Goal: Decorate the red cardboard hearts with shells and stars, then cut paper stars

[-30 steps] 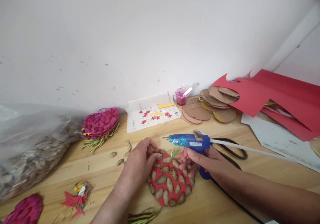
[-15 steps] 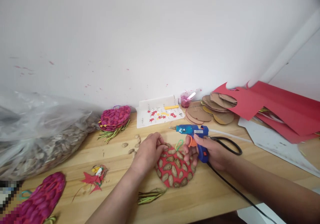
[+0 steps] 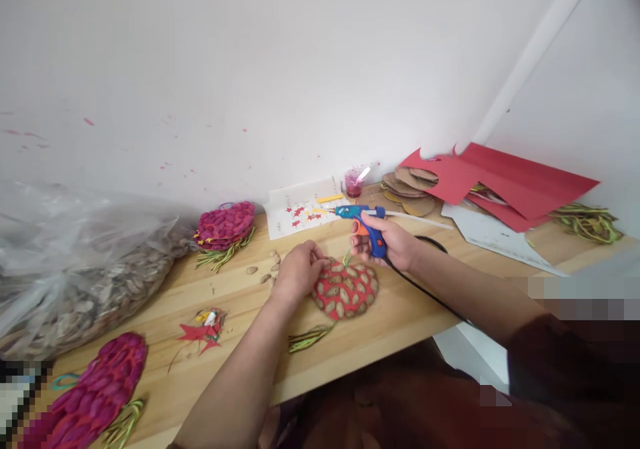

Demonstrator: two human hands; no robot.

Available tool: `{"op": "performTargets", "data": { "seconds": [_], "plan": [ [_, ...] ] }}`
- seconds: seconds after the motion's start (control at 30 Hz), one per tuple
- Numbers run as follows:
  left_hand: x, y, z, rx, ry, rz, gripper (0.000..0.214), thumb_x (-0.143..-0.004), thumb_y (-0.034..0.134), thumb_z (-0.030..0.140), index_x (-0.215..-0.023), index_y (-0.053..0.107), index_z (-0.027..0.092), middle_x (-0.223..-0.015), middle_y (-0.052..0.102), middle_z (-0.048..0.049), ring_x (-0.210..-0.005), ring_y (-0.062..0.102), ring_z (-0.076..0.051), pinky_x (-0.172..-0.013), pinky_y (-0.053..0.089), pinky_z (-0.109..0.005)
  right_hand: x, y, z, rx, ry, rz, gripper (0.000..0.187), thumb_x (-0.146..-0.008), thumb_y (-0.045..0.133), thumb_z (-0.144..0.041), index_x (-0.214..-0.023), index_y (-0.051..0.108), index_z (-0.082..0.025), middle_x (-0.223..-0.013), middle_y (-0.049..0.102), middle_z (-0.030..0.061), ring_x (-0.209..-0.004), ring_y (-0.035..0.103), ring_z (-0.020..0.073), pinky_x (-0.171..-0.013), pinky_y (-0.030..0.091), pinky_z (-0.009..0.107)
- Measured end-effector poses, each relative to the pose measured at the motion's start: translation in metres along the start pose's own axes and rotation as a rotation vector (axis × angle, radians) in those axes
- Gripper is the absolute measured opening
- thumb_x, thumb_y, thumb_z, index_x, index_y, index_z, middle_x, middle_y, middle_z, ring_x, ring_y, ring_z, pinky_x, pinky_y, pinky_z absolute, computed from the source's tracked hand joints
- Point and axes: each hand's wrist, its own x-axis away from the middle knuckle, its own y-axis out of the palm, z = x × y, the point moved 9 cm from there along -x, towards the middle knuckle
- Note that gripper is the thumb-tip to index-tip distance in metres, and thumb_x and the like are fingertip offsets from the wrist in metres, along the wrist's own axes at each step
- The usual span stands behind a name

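Note:
A blue hot glue gun [image 3: 367,225] with an orange trigger is gripped in my right hand [image 3: 393,241], its nozzle pointing left above the table. Below it lies a red disc [image 3: 327,299] covered with tan shell halves that look like peanut shells [image 3: 345,294]. A green loop rises from the disc's top edge, and a green-yellow tassel [image 3: 310,337] hangs off its lower side. My left hand [image 3: 300,270] rests at the disc's upper left edge, fingers pinched together; what they hold, if anything, is hidden. Several loose shells [image 3: 266,278] lie just left of that hand.
A clear plastic bag [image 3: 115,282] of shells fills the left side. Pink shell-covered pieces [image 3: 225,225] sit behind and at front left. Red paper scraps [image 3: 200,331], a sheet with stars [image 3: 280,215], a paint cup [image 3: 355,183], cardboard discs [image 3: 405,185] and red card [image 3: 520,182] surround the work.
The view has shifted, showing more of the table's front edge and a tassel bundle at right. Both hands stay near the disc, the glue gun still in my right hand.

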Motion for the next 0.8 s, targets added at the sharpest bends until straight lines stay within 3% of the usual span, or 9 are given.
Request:
{"op": "performTargets", "data": {
  "seconds": [0.13, 0.3, 0.43, 0.53, 0.67, 0.8],
  "plan": [
    [0.001, 0.0, 0.001, -0.004, -0.005, -0.015, 0.01, -0.081, 0.067, 0.027, -0.079, 0.059, 0.022, -0.066, 0.062, 0.0028, -0.062, 0.057, -0.015, -0.058, 0.035, -0.025, -0.007, 0.01, 0.007, -0.051, 0.034, -0.013, 0.038, -0.104, 0.036, -0.04, -0.087, 0.06, -0.016, -0.069, 0.07, 0.0066, -0.062, 0.073, 0.0185, -0.048, 0.057, 0.023],
    [0.004, -0.004, 0.004, -0.016, 0.008, -0.012, 0.008, -0.083, 0.065, 0.028, -0.079, 0.059, 0.023, -0.07, 0.068, 0.0018, -0.064, 0.06, -0.016, -0.061, 0.038, -0.025, -0.01, 0.003, 0.013, -0.087, 0.0, -0.008, 0.037, -0.104, 0.036, -0.036, -0.087, 0.061, -0.015, -0.069, 0.07, 0.0069, -0.061, 0.073, 0.019, -0.047, 0.056, 0.024],
    [0.005, -0.02, 0.004, -0.049, 0.008, 0.065, 0.008, -0.089, 0.056, 0.027, -0.087, 0.063, 0.023, -0.082, 0.072, -0.0016, -0.075, 0.064, -0.019, -0.069, 0.042, -0.027, -0.013, -0.007, 0.01, -0.128, -0.03, 0.008, 0.038, -0.104, 0.035, -0.039, -0.087, 0.061, -0.016, -0.07, 0.07, 0.0055, -0.06, 0.072, 0.0168, -0.047, 0.055, 0.022],
    [0.009, -0.034, 0.011, -0.063, 0.06, 0.134, 0.022, -0.094, 0.047, 0.023, -0.101, 0.067, 0.023, -0.09, 0.075, -0.0024, -0.083, 0.067, -0.019, -0.078, 0.045, -0.029, -0.015, -0.009, 0.009, -0.145, -0.034, 0.007, 0.039, -0.104, 0.035, -0.039, -0.086, 0.061, -0.016, -0.069, 0.07, 0.0058, -0.059, 0.071, 0.0168, -0.046, 0.053, 0.022],
    [0.02, -0.027, 0.028, -0.16, 0.236, 0.013, 0.035, -0.095, 0.043, 0.019, -0.119, 0.068, 0.026, -0.098, 0.074, -0.0044, -0.09, 0.068, -0.018, -0.087, 0.047, -0.029, -0.015, -0.008, 0.01, -0.151, -0.024, -0.001, 0.037, -0.103, 0.038, -0.039, -0.085, 0.061, -0.016, -0.069, 0.069, 0.0057, -0.058, 0.07, 0.0165, -0.045, 0.052, 0.022],
    [0.032, -0.018, 0.035, -0.313, 0.259, -0.11, 0.048, -0.094, 0.041, 0.014, -0.133, 0.062, 0.033, -0.099, 0.069, -0.0053, -0.087, 0.067, -0.019, -0.085, 0.048, -0.029, -0.014, -0.008, 0.008, -0.156, -0.025, -0.002, 0.036, -0.102, 0.041, -0.04, -0.083, 0.061, -0.016, -0.068, 0.068, 0.0051, -0.056, 0.067, 0.0154, -0.045, 0.05, 0.021]
  ]
}}
